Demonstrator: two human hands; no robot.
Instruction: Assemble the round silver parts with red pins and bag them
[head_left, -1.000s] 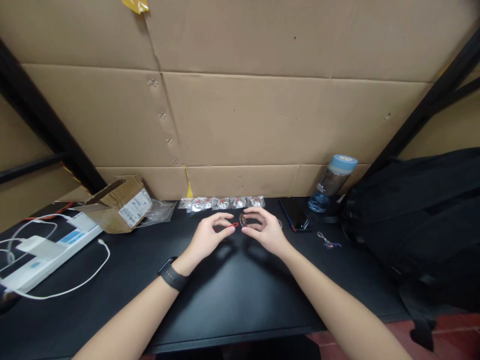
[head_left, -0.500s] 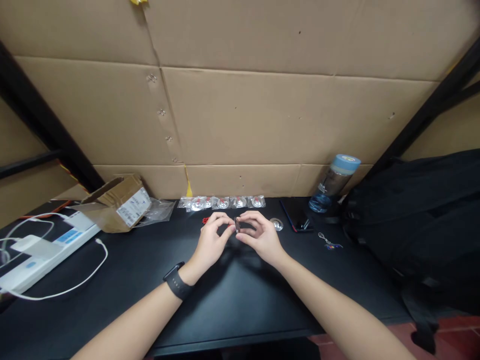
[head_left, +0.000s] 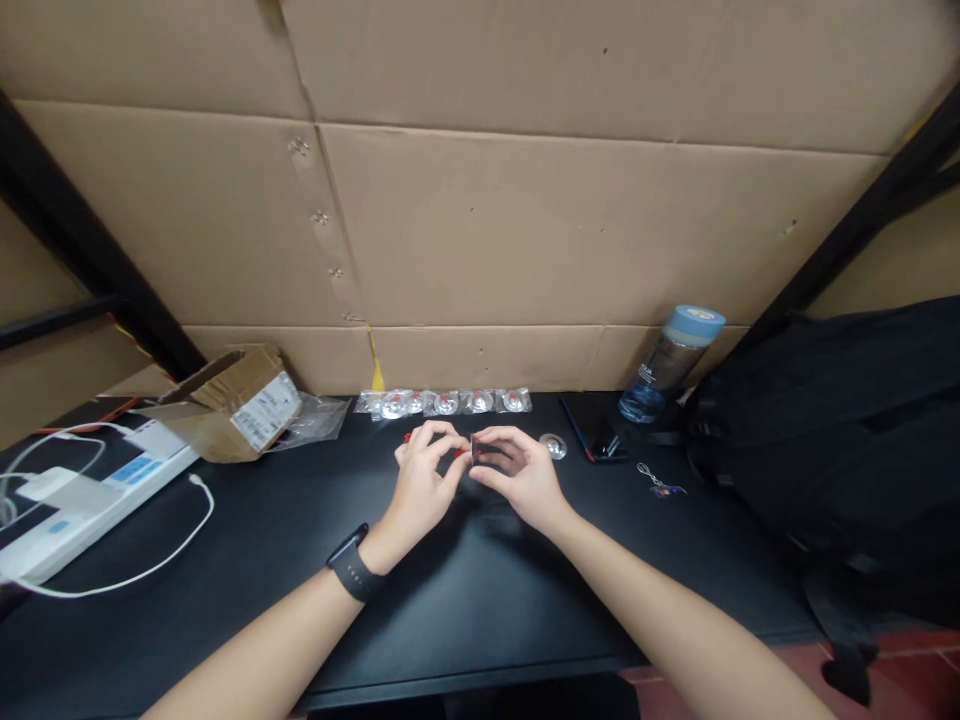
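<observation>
Between my two hands a thin metal disc (head_left: 473, 450) stands on edge above the black table. My right hand (head_left: 521, 475) grips its rim with thumb and fingers from the right. From the left, my left hand (head_left: 429, 475) pinches something red (head_left: 460, 453) against the disc's middle; more red material (head_left: 407, 438) shows behind the knuckles. A round silver disc (head_left: 553, 447) lies flat just right of my right hand. Beyond the hands, several silver discs in clear wrappers (head_left: 446, 402) form a row along the cardboard wall.
An open cardboard box (head_left: 251, 405) and a white power strip (head_left: 97, 510) with cables are at the left. A phone (head_left: 594, 430), a keychain (head_left: 661, 482), a water bottle (head_left: 670, 365) and a black backpack (head_left: 840, 450) are at the right.
The disc between my hands has turned slightly and now shows more edge-on. Both hands keep nearly the same place, and the camera view has shifted a little.
</observation>
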